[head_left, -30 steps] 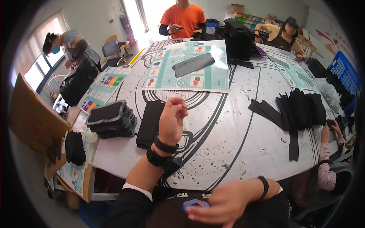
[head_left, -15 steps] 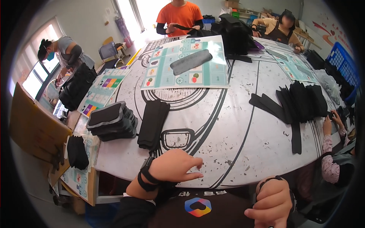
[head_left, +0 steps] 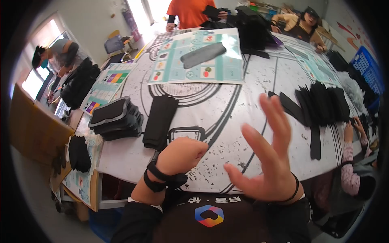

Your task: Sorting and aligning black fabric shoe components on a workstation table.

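My left hand (head_left: 179,158) is curled into a loose fist over the near edge of the table, with nothing seen in it and a black band round its wrist. Fingers spread, my right hand (head_left: 269,160) is raised in front of the table, empty and slightly blurred by motion. Nearest the left hand lies a stack of black fabric strips (head_left: 160,121). Beside those strips is a pile of black pads with grey edges (head_left: 115,119). A fanned bundle of black strips (head_left: 322,104) lies on the table's right part.
The large table (head_left: 239,121) bears a printed line drawing. On it a patterned sheet (head_left: 170,73) holds a grey strip (head_left: 202,55). A black fabric heap (head_left: 251,28) sits at the far side. Co-workers are around, and a blue crate (head_left: 366,69) stands at right.
My right hand has risen from the lower right and opened from a curled shape. My left hand's fingers have curled in more. The co-worker in orange now holds up a dark piece.
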A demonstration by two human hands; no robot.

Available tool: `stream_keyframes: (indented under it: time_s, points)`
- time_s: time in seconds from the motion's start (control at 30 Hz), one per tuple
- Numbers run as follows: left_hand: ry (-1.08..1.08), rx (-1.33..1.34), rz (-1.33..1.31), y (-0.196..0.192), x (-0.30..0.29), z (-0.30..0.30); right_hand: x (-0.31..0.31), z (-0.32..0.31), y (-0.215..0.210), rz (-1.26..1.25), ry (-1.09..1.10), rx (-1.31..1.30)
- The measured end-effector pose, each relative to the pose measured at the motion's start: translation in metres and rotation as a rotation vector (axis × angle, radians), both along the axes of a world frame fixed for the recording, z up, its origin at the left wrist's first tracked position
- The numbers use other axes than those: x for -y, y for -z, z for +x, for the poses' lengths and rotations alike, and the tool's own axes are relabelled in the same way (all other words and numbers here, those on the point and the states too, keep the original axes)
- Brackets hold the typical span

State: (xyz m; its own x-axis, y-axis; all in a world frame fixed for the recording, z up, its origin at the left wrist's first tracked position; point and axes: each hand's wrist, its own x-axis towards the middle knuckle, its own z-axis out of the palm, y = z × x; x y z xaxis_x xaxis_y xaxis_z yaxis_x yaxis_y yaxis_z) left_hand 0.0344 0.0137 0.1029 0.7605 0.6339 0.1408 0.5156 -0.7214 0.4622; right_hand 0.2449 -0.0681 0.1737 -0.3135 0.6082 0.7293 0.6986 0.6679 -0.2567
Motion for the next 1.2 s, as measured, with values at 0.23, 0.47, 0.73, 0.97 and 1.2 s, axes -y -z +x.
stream_keyframes:
  time_s: [0.23,0.47,0.73,0.97,1.2]
  points:
    - [-0.011,-0.086,0.305,0.007,-0.035,0.021,-0.037,-0.006,0.041,-0.134,-0.071,0.038]
    - [-0.202,-0.101,0.273,-0.014,-0.07,0.03,-0.068,0.006,0.067,-0.12,0.121,-0.24]
    - [-0.359,0.913,-0.237,-0.006,-0.081,0.043,-0.141,0.032,0.097,-0.607,0.062,-0.81]
    - [-0.345,0.921,-0.405,0.012,-0.089,0.054,-0.16,0.032,0.084,-0.624,0.031,-0.996]
    - [-0.334,0.925,-0.394,0.024,-0.095,0.061,-0.168,0.041,0.098,-0.582,0.081,-1.034]
